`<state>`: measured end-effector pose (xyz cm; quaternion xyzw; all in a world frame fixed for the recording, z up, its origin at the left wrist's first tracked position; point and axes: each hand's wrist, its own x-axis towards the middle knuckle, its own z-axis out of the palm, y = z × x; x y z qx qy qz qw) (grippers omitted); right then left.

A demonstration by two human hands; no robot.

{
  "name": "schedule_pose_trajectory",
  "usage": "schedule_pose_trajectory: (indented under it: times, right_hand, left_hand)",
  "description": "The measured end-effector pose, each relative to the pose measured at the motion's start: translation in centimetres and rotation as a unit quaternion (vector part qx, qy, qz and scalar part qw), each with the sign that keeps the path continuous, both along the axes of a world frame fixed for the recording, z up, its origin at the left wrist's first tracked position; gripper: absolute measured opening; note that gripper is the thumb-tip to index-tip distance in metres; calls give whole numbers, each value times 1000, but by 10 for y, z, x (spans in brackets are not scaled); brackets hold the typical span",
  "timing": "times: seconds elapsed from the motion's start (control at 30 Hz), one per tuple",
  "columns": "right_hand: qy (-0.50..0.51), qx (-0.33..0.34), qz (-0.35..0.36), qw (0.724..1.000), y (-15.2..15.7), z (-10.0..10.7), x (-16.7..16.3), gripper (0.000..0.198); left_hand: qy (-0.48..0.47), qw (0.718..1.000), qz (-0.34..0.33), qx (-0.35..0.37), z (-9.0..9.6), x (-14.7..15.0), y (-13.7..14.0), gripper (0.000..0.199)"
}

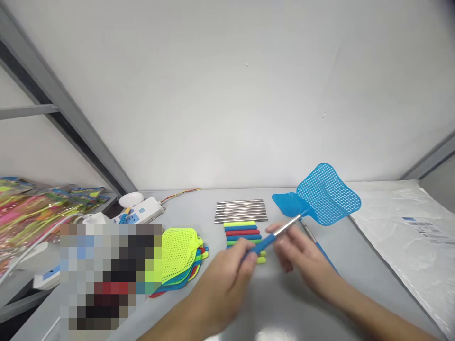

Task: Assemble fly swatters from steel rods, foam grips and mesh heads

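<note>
My left hand (227,279) is closed around the blue handle of a fly swatter (329,194). Its short metal rod slants up to the right, and the mesh head is raised above the table. Just behind the rod is my right hand (298,251), fingers loosely bent and apart; whether they touch the rod is unclear. A second blue fly swatter (287,203) lies beyond, partly hidden by the first one and my right hand. Coloured handles (242,232) lie in a row past my left hand, with several metal rods (241,210) behind them.
A stack of swatter heads (179,248), yellow-green on top, lies left of my hands. Farther left are a power strip (142,211), a white oval object (131,199) and wrapped colourful packs (46,208). A white plastic sheet (401,227) covers the right side. Part of the lower left is blurred out.
</note>
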<state>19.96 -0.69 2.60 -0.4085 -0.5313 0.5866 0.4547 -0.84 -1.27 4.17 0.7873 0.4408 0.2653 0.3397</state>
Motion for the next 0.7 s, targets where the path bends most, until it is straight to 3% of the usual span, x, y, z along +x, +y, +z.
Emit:
schedule_pose_trajectory:
  times: [0.1,0.17,0.23,0.33,0.43,0.5,0.6,0.7]
  right_hand:
    - [-64,8,66,996,-11,8,-10,23]
    - [-64,26,64,996,-7,17,-1,28]
    - [-76,39,15,996,6,26,23,31]
    - [-186,28,-87,978,29,35,78,34]
    - [-337,18,-174,925,43,38,130,37]
    - [-452,-29,-181,873,44,38,149,36]
    - [-578,-89,-140,799,42,35,146,37]
    - [-644,-88,-89,755,44,28,127,38]
  left_hand:
    - [45,993,-112,2,-6,7,-9,21]
    - [114,980,-159,41,-8,8,-9,25]
    - [172,964,-185,82,-8,5,-7,21]
    - [211,952,-189,114,-7,-1,-1,22]
    - [231,944,-188,141,-8,-6,3,26]
    - [235,939,-192,164,-10,-7,4,27]
    - [219,937,-193,192,-13,-8,6,27]
    - [203,941,-181,199,-14,-9,9,28]
